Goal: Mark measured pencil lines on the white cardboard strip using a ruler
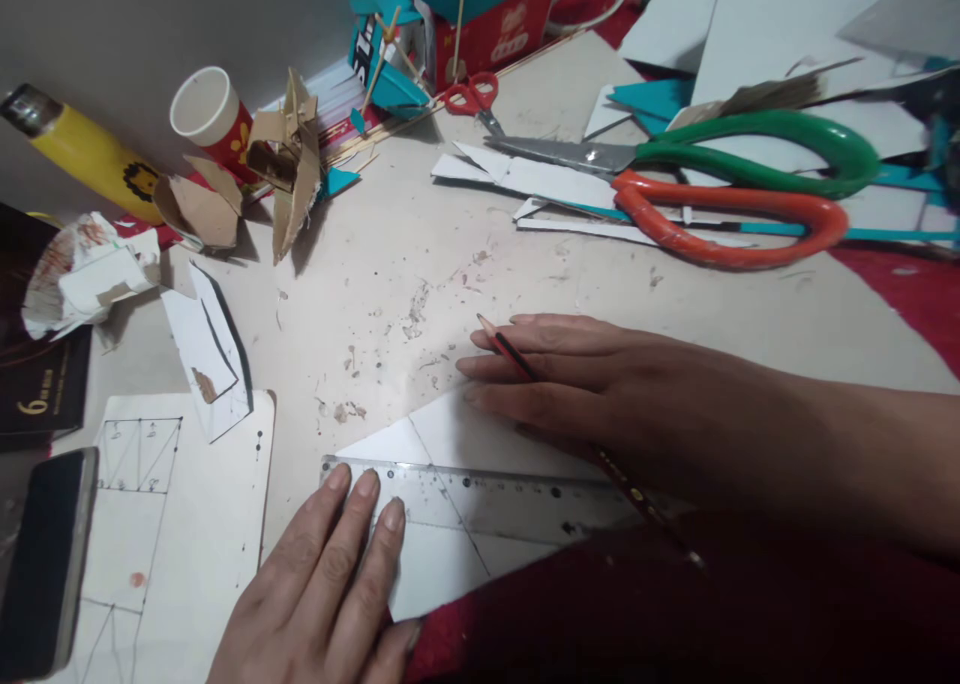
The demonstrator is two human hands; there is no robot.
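Observation:
A clear ruler (pixel 510 499) lies across a white sheet (pixel 439 564) that bears a drawn pencil line. My left hand (pixel 330 574) rests at the ruler's left end, its fingers spread and lying on the ruler and sheet. Above the ruler's right part, my right hand (pixel 622 389) lies flat with fingers stretched out. A red and black pencil (pixel 514 356) passes between the fingers of my right hand, its tip pointing up and left, its other end emerging below the palm.
Large scissors (pixel 742 189) with green and orange handles lie on paper scraps at the upper right. Small red scissors (pixel 472 96), a paper cup (pixel 210 114), a yellow bottle (pixel 94 159), a phone (pixel 49 564) and a drawn-on sheet (pixel 202 524) stand or lie around.

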